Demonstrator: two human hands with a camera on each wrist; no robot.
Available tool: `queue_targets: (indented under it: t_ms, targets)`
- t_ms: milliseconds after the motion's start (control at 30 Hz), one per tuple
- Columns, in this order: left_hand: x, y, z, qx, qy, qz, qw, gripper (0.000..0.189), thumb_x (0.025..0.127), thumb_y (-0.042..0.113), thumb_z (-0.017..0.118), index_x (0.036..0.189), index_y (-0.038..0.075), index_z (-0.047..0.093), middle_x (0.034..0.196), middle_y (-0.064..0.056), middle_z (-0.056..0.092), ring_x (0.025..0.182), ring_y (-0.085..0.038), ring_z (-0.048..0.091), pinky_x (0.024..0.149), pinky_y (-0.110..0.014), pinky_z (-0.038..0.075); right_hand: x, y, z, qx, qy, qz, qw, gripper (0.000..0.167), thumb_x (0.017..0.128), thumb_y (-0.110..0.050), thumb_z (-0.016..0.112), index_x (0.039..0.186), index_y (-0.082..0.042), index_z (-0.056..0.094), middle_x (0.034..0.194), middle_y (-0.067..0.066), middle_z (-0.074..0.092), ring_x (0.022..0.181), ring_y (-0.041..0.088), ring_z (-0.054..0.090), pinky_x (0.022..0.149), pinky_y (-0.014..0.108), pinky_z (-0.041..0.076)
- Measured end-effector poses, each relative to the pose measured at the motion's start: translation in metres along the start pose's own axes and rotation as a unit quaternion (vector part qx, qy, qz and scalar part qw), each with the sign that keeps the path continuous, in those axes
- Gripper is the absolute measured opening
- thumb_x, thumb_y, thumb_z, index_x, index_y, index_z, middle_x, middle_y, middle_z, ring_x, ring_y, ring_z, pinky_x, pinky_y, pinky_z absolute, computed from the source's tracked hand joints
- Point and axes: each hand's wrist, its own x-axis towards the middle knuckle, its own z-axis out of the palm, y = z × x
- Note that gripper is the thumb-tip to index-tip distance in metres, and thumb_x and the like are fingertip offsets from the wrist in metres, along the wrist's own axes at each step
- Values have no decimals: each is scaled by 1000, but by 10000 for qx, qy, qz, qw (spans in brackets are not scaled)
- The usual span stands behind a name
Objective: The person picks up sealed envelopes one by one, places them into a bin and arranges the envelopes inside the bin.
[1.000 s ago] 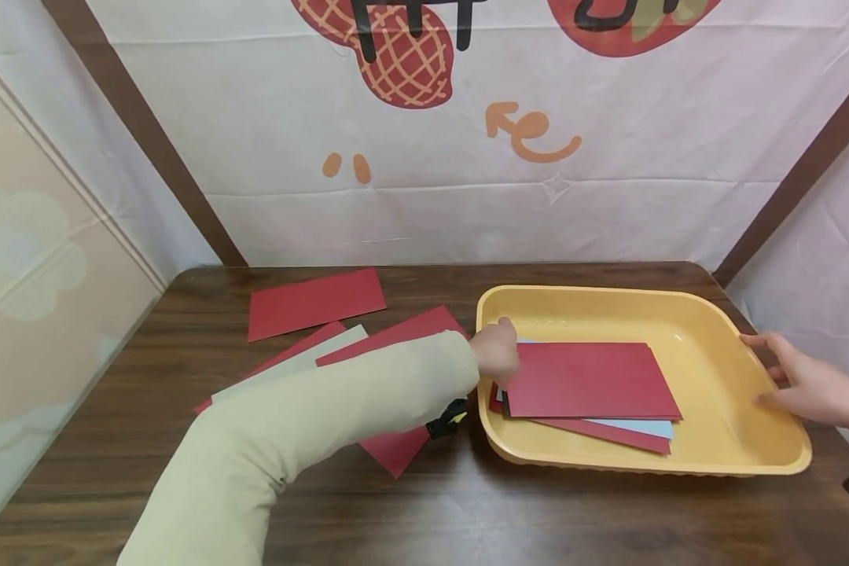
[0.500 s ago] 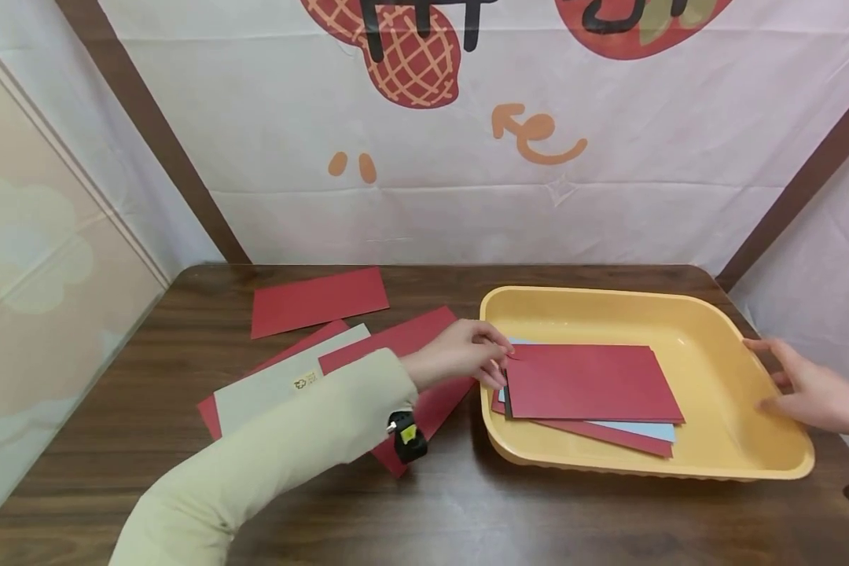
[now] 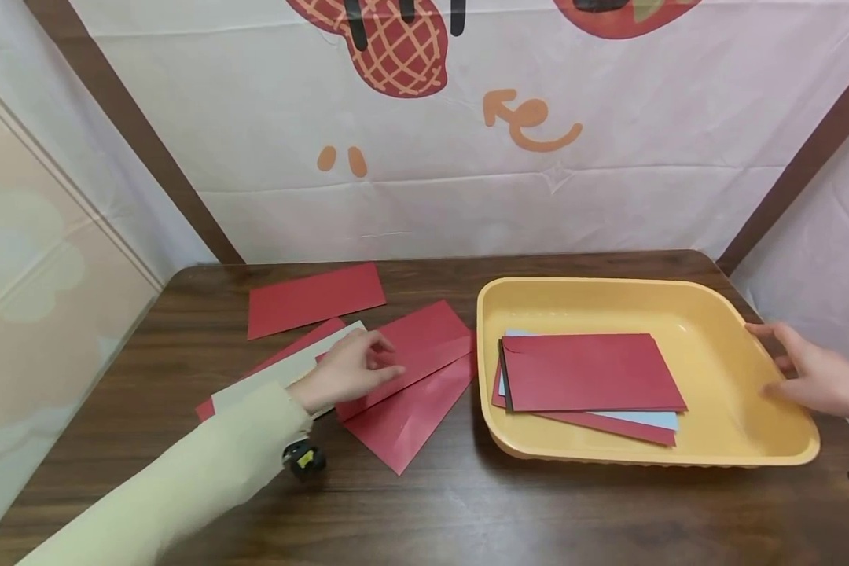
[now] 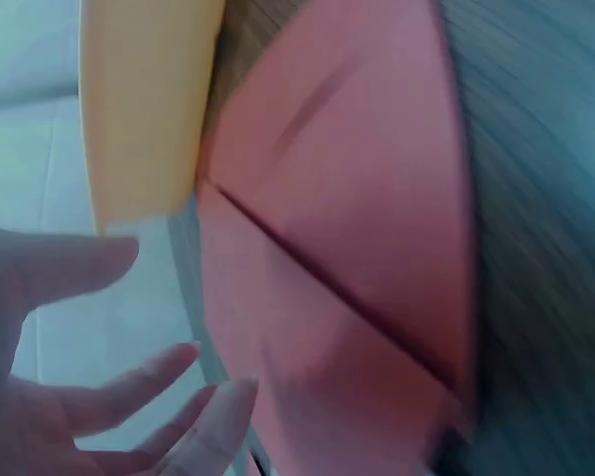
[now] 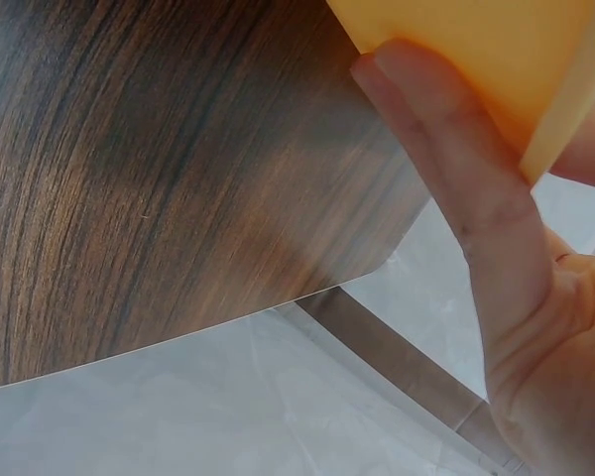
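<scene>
My left hand point(image 3: 350, 369) hovers over envelopes on the left of the table, fingers spread and holding nothing. Beneath and beside it lie two overlapping red envelopes point(image 3: 424, 346) and a pale grey envelope point(image 3: 255, 389). In the left wrist view, the thumb and fingers stand apart beside the red envelopes point(image 4: 347, 178). At the right, my right hand point(image 3: 817, 381) grips the side wall of a yellow tray point(image 3: 722, 354), its thumb inside and fingers outside. Within the tray rests a stack of envelopes, a red one point(image 3: 594, 373) on top and a light blue one point(image 3: 658, 420) showing below.
Another red envelope point(image 3: 314, 299) lies near the back left of the table, and a further red edge shows under the grey envelope. The dark wooden table point(image 3: 467, 511) meets a printed cloth backdrop point(image 3: 431, 212) behind.
My left hand has let go of the top red envelope in the tray and moved left over the envelopes on the table. The right hand has kept its hold on the tray.
</scene>
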Motion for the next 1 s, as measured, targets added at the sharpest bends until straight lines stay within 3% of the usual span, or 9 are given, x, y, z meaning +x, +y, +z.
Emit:
queue_targets:
  t_ms: [167,400,633,833,1000]
  targets:
    - [-12,-23,-6,532,-46,262,9982,63,83,36,73,132,1,52,128,-18,50,114,-30,51,93,-46,46,1,-2,-5,-60,-17,36,10000,78,75,1,74,132,14,22,127,46,33,90,54,61,54,23,49]
    - [-20,-46,-3,1102,-307,774,9904,89,77,44,76,146,4,37,153,-26,24,138,-45,24,105,-59,34,3,-3,-7,-120,-63,71,9999,79,75,0,74,132,14,22,124,47,36,89,53,62,53,25,50]
    - [-17,-60,-5,1152,-299,1187,9858,87,79,44,75,149,11,34,156,-25,16,143,-45,13,108,-63,26,2,-2,-6,-158,-98,130,9997,80,75,-1,74,132,15,21,125,48,34,93,56,59,53,25,50]
    - [-16,-65,-8,1051,-556,1163,9861,83,81,43,73,148,13,36,155,-27,17,142,-46,16,108,-60,29,2,-2,-5,-179,-58,135,9997,79,75,-1,74,132,15,22,123,48,36,91,54,61,53,25,49]
    - [-17,-65,-6,1327,-421,1058,9846,83,80,50,71,147,14,38,154,-26,20,139,-46,21,107,-60,29,1,-2,-3,-153,-69,170,9997,80,75,-2,74,133,14,22,123,47,36,92,55,60,53,25,50]
